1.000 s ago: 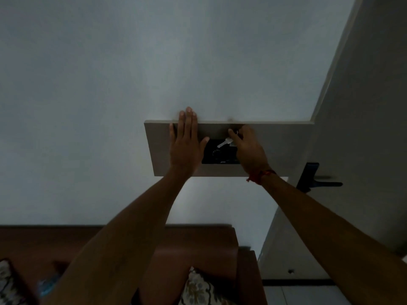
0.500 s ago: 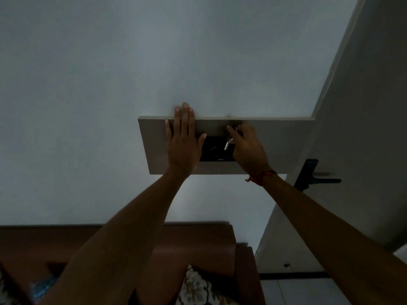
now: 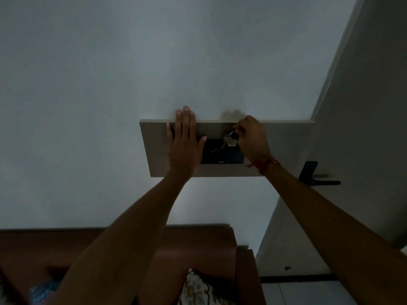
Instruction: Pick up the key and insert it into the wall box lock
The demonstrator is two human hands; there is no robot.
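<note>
Dim light, and both arms reach up to the box [image 3: 286,148] on the wall [image 3: 110,84]. The left hand [image 3: 185,146] lies flat against the box front, fingers [image 3: 186,119] spread wide and straight, their tips passing the top edge onto the wall. It grips nothing; the thumb points right, touching the left edge of the black lock panel [image 3: 222,153].

The right hand [image 3: 253,139] sits at the panel's upper right corner, fingers curled narrow, pinching the dark head of the key [image 3: 228,139]. The key hangs down and to the left from that pinch, its pale blade slanting toward the round lock [image 3: 215,153] in the panel. The tip looks just above the lock; whether it touches is too dark to tell. A small pale tag [image 3: 232,143] shows beside the key, close against the hand.

A red thread [image 3: 263,165] circles the right wrist. To the right, a door [image 3: 363,128] stands at an angle to the wall, with a black handle [image 3: 317,177] near the box's lower right corner. Down below, a brown wooden headboard [image 3: 198,245] runs along the wall, and a patterned cushion [image 3: 198,289] peeks up at the bottom edge between the arms
</note>
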